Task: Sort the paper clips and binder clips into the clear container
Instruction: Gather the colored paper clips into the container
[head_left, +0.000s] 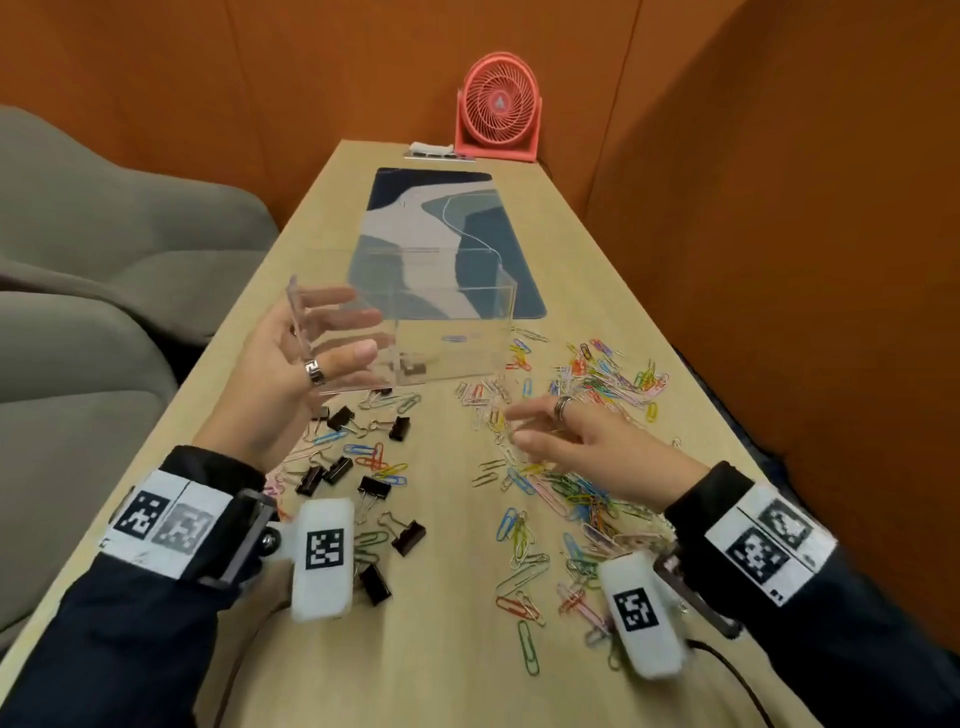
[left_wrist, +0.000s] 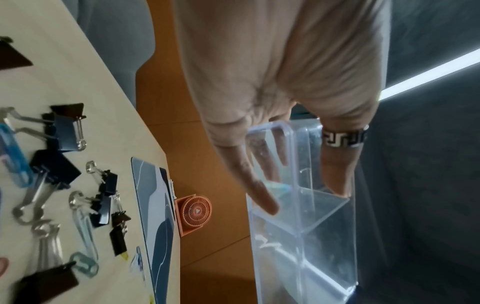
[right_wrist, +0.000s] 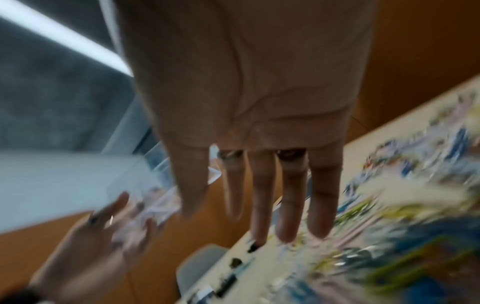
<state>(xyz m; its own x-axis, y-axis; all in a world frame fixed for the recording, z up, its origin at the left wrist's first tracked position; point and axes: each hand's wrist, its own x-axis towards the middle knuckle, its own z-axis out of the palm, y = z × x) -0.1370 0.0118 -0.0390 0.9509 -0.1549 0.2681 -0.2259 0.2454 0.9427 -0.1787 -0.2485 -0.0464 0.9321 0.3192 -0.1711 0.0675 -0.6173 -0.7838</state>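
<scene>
The clear container (head_left: 452, 312) stands on the wooden table (head_left: 457, 675) in the head view, divided into compartments. My left hand (head_left: 358, 335) pinches its left wall, the ringed thumb outside and the fingers inside. The left wrist view shows the same grip, left hand (left_wrist: 303, 199) on the container (left_wrist: 324, 236). A black binder clip (head_left: 410, 366) and a paper clip (head_left: 454, 338) lie inside. My right hand (head_left: 517, 427) hovers with fingers spread over the coloured paper clips (head_left: 587, 384), holding nothing. In the blurred right wrist view the right hand (right_wrist: 233, 222) shows straight fingers. Black binder clips (head_left: 374, 488) (left_wrist: 64, 131) lie at front left.
A patterned blue mat (head_left: 441, 234) lies behind the container, with a pink fan (head_left: 498, 111) at the table's far end. A grey sofa (head_left: 78, 260) runs along the table's left edge and an orange wall (head_left: 779, 260) along its right. More paper clips (head_left: 571, 499) are scattered at front right.
</scene>
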